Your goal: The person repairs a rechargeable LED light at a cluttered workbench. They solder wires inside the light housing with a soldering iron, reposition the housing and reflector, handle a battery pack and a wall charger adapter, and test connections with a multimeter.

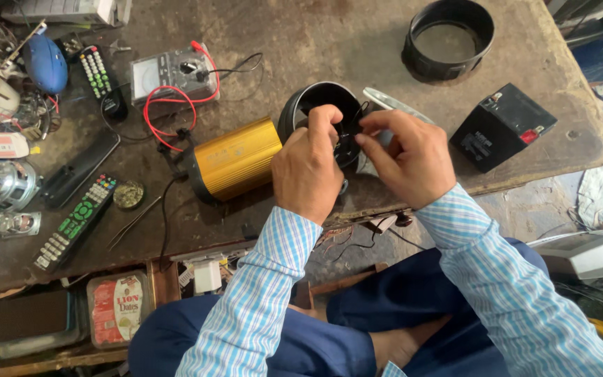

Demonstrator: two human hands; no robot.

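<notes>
My left hand [308, 164] grips the near side of a black round housing [315, 101] on the worn workbench [315, 35], fingers curled over its rim. My right hand [403, 157] pinches something small and dark at the housing's right edge; what it is stays hidden by the fingers. A clear, shiny flat piece [392, 103] sticks out behind my right hand. A gold metal cylinder-like box [237, 159] lies just left of my left hand, touching or nearly touching the housing.
A black ring [448, 38] sits at the back right, a black battery block [500, 126] on the right. An analog meter [172, 73] with red and black leads, several remote controls [75, 220], tweezers [134, 222] and lamp parts crowd the left. An open drawer [116, 307] is below.
</notes>
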